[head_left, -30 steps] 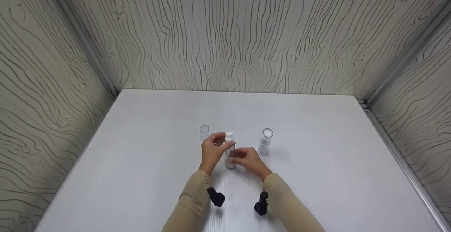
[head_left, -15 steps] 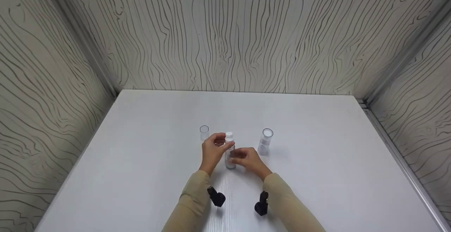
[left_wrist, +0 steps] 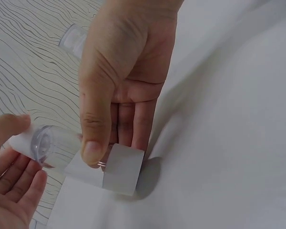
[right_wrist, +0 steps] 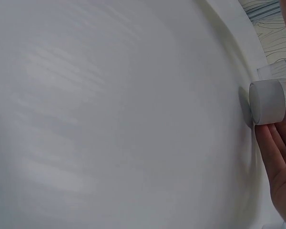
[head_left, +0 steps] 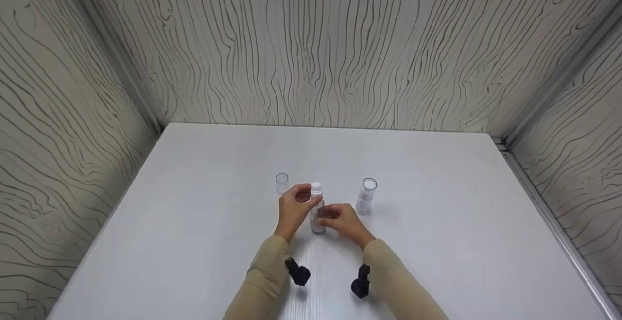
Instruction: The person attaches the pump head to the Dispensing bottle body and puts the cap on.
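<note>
A clear cylindrical bottle [head_left: 316, 226] with a frosted base stands upright in front of the person. The right hand [head_left: 346, 220] holds its body from the right, thumb and fingers around it. At its upper end, the left hand [head_left: 292, 209] pinches a white top piece [head_left: 316, 186] between thumb and fingers. In the left wrist view the white piece [left_wrist: 20, 142] meets the bottle's clear rim; whether it is seated cannot be seen. The right wrist view shows the bottle's frosted base [right_wrist: 269, 102] against the right fingers.
A small clear cup-like piece [head_left: 282, 182] stands behind the left hand. Beyond the right hand is a second clear bottle [head_left: 367, 196] with white inside. All rest on a white table [head_left: 218, 203], with wood-grain panels [head_left: 311, 48] behind and at both sides.
</note>
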Available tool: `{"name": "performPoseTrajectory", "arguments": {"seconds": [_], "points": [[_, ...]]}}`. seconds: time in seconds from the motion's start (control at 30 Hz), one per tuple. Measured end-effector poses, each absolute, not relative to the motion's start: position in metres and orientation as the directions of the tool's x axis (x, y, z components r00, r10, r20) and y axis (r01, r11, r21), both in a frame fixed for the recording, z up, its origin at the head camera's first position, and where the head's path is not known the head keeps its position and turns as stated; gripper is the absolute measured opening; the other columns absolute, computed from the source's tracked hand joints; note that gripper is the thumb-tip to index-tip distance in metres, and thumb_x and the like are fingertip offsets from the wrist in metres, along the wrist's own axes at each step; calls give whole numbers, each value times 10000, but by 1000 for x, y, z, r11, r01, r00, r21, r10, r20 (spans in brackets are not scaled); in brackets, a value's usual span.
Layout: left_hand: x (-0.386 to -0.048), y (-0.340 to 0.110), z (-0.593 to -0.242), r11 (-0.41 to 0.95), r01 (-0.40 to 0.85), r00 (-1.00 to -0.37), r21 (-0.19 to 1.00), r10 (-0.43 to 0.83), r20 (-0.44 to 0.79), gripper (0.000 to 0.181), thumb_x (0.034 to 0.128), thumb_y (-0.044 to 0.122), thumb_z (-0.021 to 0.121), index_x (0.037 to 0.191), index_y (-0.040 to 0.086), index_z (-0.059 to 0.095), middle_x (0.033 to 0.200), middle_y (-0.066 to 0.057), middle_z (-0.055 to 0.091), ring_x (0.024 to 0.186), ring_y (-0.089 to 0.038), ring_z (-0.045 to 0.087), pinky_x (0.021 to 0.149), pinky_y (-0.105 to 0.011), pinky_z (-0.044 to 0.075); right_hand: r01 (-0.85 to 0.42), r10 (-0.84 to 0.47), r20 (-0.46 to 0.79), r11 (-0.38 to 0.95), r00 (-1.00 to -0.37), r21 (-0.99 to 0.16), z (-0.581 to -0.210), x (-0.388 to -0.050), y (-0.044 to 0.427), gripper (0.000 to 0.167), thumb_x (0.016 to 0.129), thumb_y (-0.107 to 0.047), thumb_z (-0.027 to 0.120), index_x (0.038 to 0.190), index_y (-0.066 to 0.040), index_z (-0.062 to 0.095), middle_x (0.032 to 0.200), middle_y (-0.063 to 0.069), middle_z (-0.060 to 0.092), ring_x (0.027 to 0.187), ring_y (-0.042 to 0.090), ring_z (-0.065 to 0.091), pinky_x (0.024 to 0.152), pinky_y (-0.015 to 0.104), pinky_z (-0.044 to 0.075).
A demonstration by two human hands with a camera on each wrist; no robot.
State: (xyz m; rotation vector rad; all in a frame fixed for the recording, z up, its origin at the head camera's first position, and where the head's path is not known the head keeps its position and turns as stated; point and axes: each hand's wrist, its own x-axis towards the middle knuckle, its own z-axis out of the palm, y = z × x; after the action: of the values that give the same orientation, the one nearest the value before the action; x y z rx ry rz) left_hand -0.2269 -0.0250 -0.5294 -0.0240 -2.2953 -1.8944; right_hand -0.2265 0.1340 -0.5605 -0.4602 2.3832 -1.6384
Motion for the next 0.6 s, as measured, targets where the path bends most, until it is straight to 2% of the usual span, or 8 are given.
{"name": "performPoseTrajectory", "arguments": {"seconds": [0.17, 0.37, 0.6], "points": [[-227, -25, -531, 203, 129, -990, 971, -37, 139, 365, 836, 78, 705, 1164, -61, 628, 1142, -234, 687, 1062, -324, 687, 924, -312, 587, -154, -377, 12, 350, -926, -924, -562, -226, 134, 339, 840, -60, 694, 1106, 141, 638, 1092, 313, 680, 1010, 398, 689, 850, 196, 577], [-226, -25, -530, 197, 140, -989, 970, -25, 147, 370, 840, 60, 679, 1179, -74, 615, 1156, -250, 679, 1073, -337, 683, 925, -314, 587, -159, -380, 18, 342, -925, -926, -550, -220, 132, 324, 854, -39, 673, 1102, 165, 625, 1105, 333, 666, 1023, 443, 667, 831, 131, 545], [-227, -28, -533, 134, 148, -989, 980, 24, 146, 420, 863, 79, 667, 1240, -83, 574, 1228, -265, 640, 1136, -358, 651, 979, -340, 563, -119, -374, -12, 325, -927, -938, -564, -227, 134, 338, 857, -101, 696, 1120, 106, 649, 1134, 290, 677, 1043, 400, 674, 915, 380, 586]]}}
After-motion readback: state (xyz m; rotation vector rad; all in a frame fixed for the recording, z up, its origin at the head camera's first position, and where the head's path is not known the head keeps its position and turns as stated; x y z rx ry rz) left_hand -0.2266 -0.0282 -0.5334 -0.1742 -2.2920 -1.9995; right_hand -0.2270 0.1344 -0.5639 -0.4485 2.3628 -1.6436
